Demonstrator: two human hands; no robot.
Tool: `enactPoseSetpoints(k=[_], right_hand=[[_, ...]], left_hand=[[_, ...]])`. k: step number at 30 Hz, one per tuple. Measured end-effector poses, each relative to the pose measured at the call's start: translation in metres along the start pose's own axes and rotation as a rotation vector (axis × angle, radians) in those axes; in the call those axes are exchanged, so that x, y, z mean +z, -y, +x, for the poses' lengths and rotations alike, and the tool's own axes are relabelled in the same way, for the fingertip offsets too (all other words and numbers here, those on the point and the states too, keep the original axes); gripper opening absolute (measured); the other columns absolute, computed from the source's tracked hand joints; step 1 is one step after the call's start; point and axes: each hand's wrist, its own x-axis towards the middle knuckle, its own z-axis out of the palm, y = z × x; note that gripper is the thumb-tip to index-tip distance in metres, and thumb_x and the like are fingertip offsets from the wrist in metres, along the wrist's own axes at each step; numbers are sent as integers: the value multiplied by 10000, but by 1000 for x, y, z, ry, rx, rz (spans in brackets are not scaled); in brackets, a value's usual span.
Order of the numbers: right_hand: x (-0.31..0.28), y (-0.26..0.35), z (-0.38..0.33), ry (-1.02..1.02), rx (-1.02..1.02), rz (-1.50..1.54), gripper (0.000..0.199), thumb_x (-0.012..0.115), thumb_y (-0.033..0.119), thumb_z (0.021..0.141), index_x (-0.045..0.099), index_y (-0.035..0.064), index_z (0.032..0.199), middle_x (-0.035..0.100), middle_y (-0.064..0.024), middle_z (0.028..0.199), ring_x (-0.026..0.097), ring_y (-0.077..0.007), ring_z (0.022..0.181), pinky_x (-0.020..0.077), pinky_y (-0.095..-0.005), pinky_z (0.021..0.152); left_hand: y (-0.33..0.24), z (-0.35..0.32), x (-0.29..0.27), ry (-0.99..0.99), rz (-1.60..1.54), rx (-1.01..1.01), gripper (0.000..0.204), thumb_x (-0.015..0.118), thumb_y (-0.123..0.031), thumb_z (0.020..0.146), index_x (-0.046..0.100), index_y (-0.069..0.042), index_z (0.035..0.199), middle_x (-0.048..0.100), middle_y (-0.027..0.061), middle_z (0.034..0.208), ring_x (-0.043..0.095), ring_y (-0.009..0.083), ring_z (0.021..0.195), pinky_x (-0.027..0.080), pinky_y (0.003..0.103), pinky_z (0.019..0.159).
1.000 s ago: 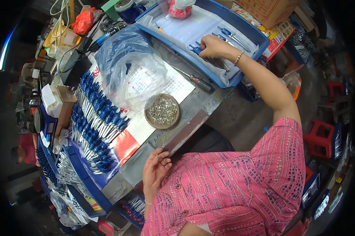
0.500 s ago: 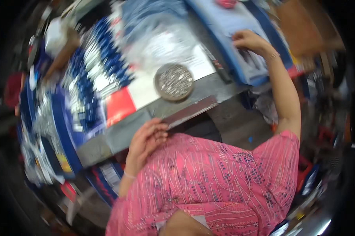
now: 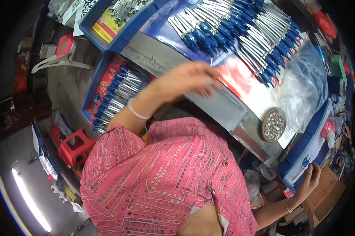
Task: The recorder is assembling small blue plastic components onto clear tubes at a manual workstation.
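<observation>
My left hand (image 3: 187,82), a pale band on its wrist, is raised above the grey table's near edge, its fingers loosely bent and apart with nothing visible in them. Just beyond it lie rows of slim blue-and-silver pen-like pieces (image 3: 224,23). My right hand (image 3: 310,181) is at the near end of a long blue tray (image 3: 291,157) on the right. Its fingers look apart, and no held thing shows. In that tray, beside the fingertips, rest a few blue-and-silver pieces (image 3: 304,162).
A round dish of small metal parts (image 3: 273,125) sits near the table edge beside clear plastic bags (image 3: 305,84). Blue bins at left hold silver parts (image 3: 126,10) and more blue-and-silver pieces (image 3: 120,92). A red stool (image 3: 76,147) and a cardboard box (image 3: 323,192) stand lower down.
My view has swung to the left, so the table appears turned and shifted right. My left hand has risen from the table edge; my right hand is now at the tray's near end.
</observation>
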Motion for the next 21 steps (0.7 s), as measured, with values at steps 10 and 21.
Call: enactPoseSetpoints(k=[10,21], right_hand=[[144,135,-33,681,-119,99,129,586,69,758,528,-20,832,539,-51,717,496,-114,635,403,-219,586],[204,187,-32,874,-21,180,152,612,79,784,531,-11,876,564,-41,769,525,-96,682,424,-205,609]], left_hand=[[-136,-51,-175,-562,633,475,272,508,-124,850,528,15,1083,594,61,968,552,99,854,443,232,735],[-162,-23,-348,-728,1294,130,271,558,-195,772,606,9,944,633,123,867,599,196,795,461,288,740]])
